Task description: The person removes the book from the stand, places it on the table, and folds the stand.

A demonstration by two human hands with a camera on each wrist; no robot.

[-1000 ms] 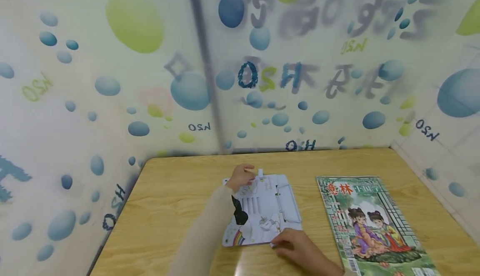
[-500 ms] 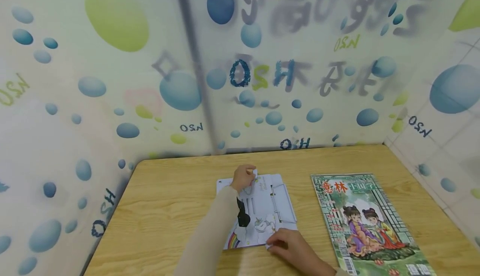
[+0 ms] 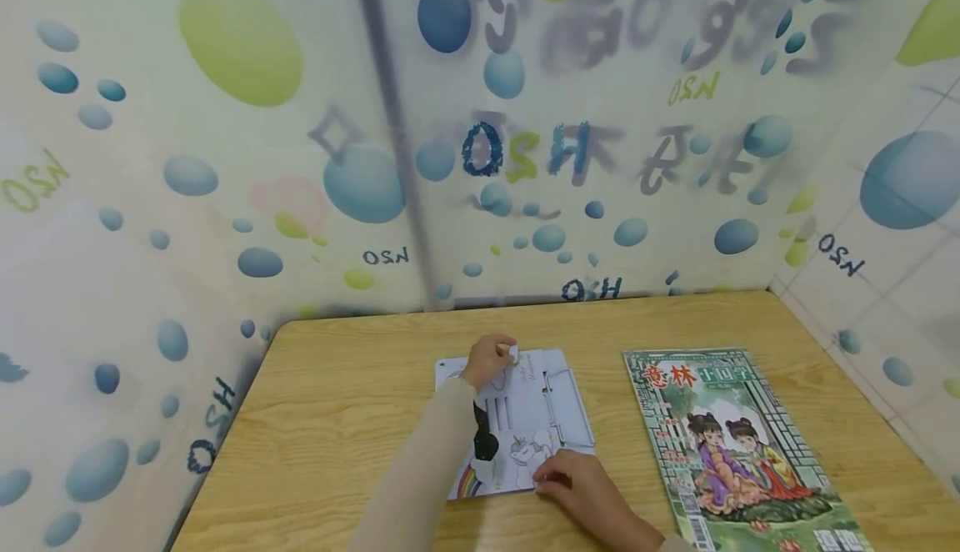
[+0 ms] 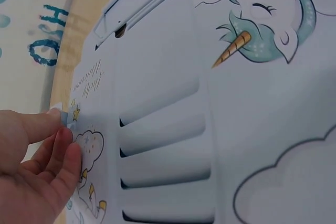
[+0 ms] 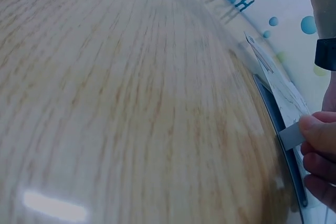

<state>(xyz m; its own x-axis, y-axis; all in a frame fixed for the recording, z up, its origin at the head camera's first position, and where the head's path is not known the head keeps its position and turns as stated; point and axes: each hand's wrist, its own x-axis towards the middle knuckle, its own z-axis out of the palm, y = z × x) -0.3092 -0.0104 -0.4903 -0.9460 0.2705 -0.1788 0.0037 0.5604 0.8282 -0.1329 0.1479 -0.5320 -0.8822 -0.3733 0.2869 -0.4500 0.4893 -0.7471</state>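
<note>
A white book stand with unicorn, cloud and rainbow prints lies on the wooden table, showing its slots and a hinged wire bracket. At its far edge my left hand pinches a small white tab between thumb and forefinger; the other fingers curl by the printed cloud. My right hand is at the near edge. Its thumb and forefinger pinch a small grey-white tab that crosses the stand's rim. In the head view my left sleeve covers the stand's left part.
To the right lies a magazine with a green illustrated cover. The wooden table meets a wall patterned with bubbles along its far edge. A black device shows beside my left sleeve.
My left fingers, earlier beside the upright tab at the far edge, have moved right and now pinch it. My right hand stays at the near edge. The head view has shifted slightly.
</note>
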